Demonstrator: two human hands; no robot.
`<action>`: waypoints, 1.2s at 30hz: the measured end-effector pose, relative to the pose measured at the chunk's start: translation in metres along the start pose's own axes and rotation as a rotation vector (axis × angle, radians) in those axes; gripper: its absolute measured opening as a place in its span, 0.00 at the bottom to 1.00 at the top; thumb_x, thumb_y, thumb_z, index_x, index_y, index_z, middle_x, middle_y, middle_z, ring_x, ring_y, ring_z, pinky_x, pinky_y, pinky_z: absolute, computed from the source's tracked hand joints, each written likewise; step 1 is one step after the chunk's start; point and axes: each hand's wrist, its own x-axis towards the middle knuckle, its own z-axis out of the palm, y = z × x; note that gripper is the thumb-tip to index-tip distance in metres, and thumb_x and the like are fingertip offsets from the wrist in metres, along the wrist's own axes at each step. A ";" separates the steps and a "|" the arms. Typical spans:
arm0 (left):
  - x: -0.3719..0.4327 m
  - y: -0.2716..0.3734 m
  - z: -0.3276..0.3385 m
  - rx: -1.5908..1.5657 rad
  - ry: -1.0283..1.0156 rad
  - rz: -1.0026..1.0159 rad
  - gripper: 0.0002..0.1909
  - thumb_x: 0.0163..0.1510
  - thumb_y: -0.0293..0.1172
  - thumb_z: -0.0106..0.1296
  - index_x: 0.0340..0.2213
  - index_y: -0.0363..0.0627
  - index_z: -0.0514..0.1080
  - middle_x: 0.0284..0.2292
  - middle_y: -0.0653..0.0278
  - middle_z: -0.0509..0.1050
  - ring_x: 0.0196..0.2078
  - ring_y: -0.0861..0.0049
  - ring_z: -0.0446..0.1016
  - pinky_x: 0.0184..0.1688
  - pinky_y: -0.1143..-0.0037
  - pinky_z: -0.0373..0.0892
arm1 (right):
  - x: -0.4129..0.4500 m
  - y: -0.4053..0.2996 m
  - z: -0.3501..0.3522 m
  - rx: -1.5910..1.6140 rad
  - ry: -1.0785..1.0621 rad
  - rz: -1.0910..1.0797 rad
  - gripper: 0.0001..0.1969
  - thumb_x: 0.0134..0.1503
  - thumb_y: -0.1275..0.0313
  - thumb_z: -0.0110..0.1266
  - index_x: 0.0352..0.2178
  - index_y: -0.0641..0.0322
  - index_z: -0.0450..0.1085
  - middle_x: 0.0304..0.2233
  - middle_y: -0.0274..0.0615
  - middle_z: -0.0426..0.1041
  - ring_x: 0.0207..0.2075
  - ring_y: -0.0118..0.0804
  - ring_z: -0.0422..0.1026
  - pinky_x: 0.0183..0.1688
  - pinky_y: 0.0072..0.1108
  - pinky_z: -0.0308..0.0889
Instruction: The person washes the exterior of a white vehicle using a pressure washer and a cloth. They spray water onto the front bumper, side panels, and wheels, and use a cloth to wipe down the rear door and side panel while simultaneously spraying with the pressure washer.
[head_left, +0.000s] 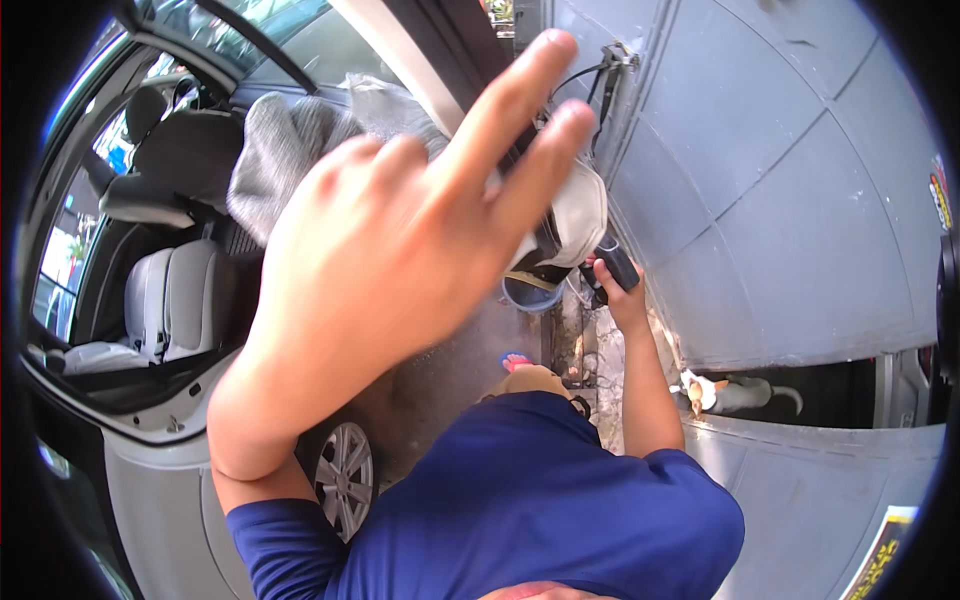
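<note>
My left hand (397, 240) is raised close to the camera, slightly blurred. Two of its fingers reach up and to the right, spread apart, while others are bent; I see nothing in its grasp. Farther down, my right hand (624, 294) grips a black cylindrical object (616, 262), whose exact kind I cannot tell. Just above that hand is a pale, strapped object (581, 206), partly covered by my left fingers. Behind my left hand, a grey cloth (262, 165) lies bunched by the open car doorway.
Car seats (176, 300) show through the doorway on the left, with a wheel (346, 476) below. A bucket (534, 296) stands on the ground ahead. Grey metal gate panels (765, 187) line the right side. A white-and-orange cat (739, 394) is at the gap between them.
</note>
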 end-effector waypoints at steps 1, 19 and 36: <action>0.016 0.000 0.015 0.027 -0.004 0.009 0.30 0.44 0.22 0.56 0.52 0.50 0.75 0.58 0.60 0.71 0.26 0.73 0.79 0.30 0.72 0.76 | -0.003 0.016 -0.005 0.038 0.097 0.012 0.16 0.61 0.62 0.63 0.38 0.68 0.77 0.34 0.38 0.79 0.36 0.29 0.74 0.41 0.23 0.68; 0.190 0.007 0.140 0.120 -0.045 0.122 0.14 0.54 0.30 0.52 0.39 0.34 0.75 0.43 0.50 0.75 0.33 0.62 0.82 0.34 0.67 0.78 | -0.167 0.145 -0.023 -0.130 0.015 0.466 0.20 0.51 0.63 0.73 0.41 0.65 0.78 0.33 0.40 0.80 0.36 0.35 0.79 0.42 0.26 0.73; -0.282 0.135 0.276 -1.243 -0.824 -1.049 0.23 0.57 0.41 0.61 0.51 0.44 0.75 0.43 0.45 0.81 0.50 0.58 0.80 0.51 0.66 0.73 | -0.060 0.037 0.004 -0.468 -0.687 0.121 0.25 0.48 0.51 0.72 0.39 0.60 0.79 0.33 0.52 0.80 0.39 0.52 0.79 0.43 0.32 0.73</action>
